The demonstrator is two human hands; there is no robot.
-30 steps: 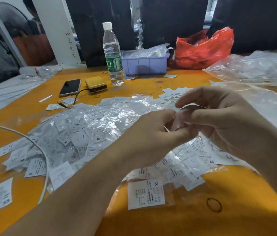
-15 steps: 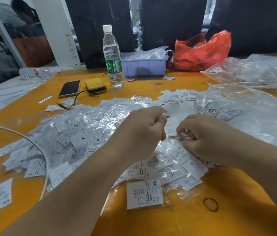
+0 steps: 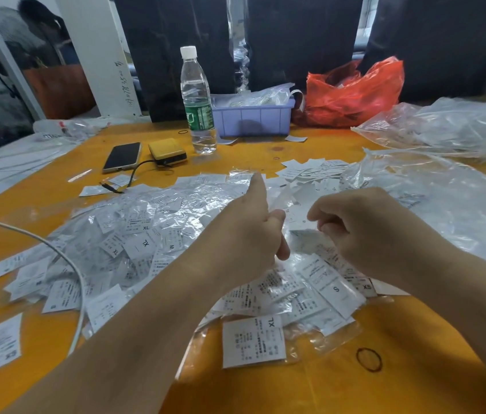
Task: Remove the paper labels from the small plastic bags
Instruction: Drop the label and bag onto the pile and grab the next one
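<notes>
Centre of frame: your left hand [image 3: 244,234] pinches a small clear plastic bag [image 3: 276,198] between thumb and curled fingers, index finger raised. Your right hand [image 3: 364,231], just beside it, has its fingers curled; whether they grip a paper label cannot be told. The step in hand is probably the separation of one label from its bag. Below and to the left lies the heap of bagged white labels [image 3: 146,243] on the orange table [image 3: 400,383]. The next move calls for dropping both pieces and taking a fresh bag.
</notes>
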